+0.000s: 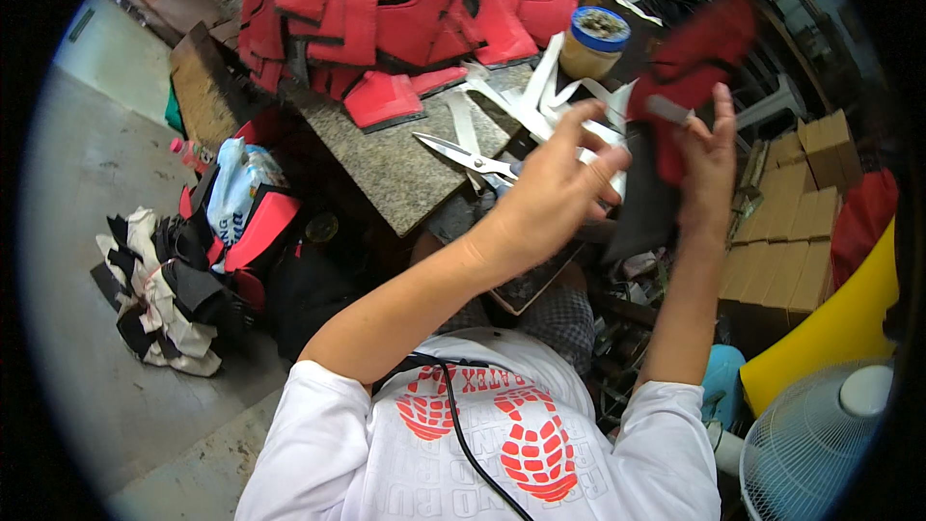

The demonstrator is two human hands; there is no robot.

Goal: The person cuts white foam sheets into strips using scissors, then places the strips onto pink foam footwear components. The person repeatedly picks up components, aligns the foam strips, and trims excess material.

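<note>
My right hand [707,150] holds up a red and black cut piece [690,68], which is smeared by motion. Its fingertips stick up in front of the piece, and a short pale strip [668,109] shows near them. To the left, my left hand [569,174] has its fingers curled, with white strip [620,178] showing between and behind them; the exact grip is partly hidden. Scissors with open blades [458,152] lie on the speckled stone slab [400,178], just beyond my left wrist. More white strips [540,87] lie tangled past my left hand.
Many stacked red and black pieces [376,0] cover the slab's far side. A jar with a blue rim [593,43] stands beside them. Fabric scraps [164,299] heap on the floor at left. Small cardboard boxes [786,232], a yellow curved object [820,309] and a fan [820,444] are at right.
</note>
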